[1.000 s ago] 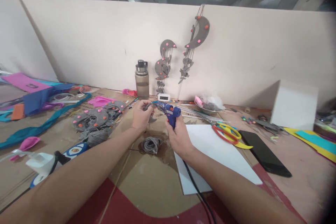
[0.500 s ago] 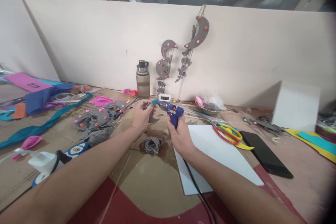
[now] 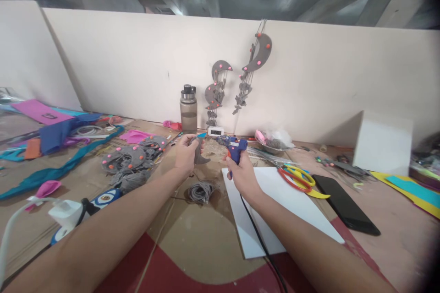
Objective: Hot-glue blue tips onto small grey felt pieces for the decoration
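Observation:
My left hand (image 3: 185,153) pinches a grey felt crescent (image 3: 200,157), its pointed tip hanging down to the right. In my right hand (image 3: 242,173) is a blue hot glue gun (image 3: 236,149), nozzle pointing left and apart from the felt. Its black cord (image 3: 257,229) runs down toward the front edge. Between my forearms a coil of grey cord (image 3: 200,192) lies on the cardboard. White paper (image 3: 268,219) lies under my right wrist.
Scissors (image 3: 296,179) and a black phone (image 3: 345,203) lie to the right. A bottle (image 3: 189,112) and small clock (image 3: 216,132) stand behind my hands. Grey felt garlands (image 3: 256,71) hang on the white partition. Decorated felt pieces (image 3: 127,160) and a power strip (image 3: 103,198) are left.
The glue gun has drawn back to the right, away from the grey felt crescent. My left hand still holds the felt, now showing more of it. The view has tilted up slightly.

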### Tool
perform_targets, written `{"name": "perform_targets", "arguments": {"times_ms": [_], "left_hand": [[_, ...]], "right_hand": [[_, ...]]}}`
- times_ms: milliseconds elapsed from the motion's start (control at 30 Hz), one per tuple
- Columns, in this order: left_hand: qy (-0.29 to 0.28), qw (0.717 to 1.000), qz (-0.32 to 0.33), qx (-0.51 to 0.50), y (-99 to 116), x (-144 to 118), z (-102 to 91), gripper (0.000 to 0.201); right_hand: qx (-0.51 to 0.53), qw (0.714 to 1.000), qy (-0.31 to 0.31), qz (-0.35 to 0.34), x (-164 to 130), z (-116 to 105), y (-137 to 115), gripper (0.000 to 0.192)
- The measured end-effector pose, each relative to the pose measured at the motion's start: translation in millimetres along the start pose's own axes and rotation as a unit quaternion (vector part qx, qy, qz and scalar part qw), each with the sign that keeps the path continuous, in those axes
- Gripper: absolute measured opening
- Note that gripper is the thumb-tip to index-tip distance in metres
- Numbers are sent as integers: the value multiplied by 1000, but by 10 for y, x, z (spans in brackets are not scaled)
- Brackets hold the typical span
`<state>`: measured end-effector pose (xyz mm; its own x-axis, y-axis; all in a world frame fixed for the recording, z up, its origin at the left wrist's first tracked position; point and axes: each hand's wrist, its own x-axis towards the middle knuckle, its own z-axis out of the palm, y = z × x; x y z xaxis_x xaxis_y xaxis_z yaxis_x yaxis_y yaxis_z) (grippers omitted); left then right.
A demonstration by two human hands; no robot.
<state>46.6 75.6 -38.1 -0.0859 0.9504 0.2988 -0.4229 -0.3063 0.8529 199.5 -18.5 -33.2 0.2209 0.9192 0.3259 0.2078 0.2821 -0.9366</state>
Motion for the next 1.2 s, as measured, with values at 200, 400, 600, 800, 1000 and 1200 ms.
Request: {"name": "perform_targets", "arguments": {"times_ms": [200, 400, 600, 800, 1000, 1200], "left_hand": [[-6, 997, 38, 67, 36, -42, 27, 23], [-15, 995, 51, 87, 48, -59, 42, 23], [-24, 982, 114, 146, 66, -63, 33, 15], [-62, 915, 264, 300, 120, -132, 37, 8], [-147, 871, 326, 338, 98, -103, -1, 17], [-117, 901, 262, 325, 69, -196, 79, 9]], "right_hand": [[49, 985, -47, 160, 20, -447, -153, 23], [-79, 956, -79, 272, -5, -964, -130, 10], [-392, 919, 14, -32, -10, -996, -233, 27], [-244, 959, 11, -145, 13, -98, -437, 14], [23, 999, -17, -42, 173, 433, -216, 24], [76, 997, -7, -22, 159, 364, -123, 15]]}}
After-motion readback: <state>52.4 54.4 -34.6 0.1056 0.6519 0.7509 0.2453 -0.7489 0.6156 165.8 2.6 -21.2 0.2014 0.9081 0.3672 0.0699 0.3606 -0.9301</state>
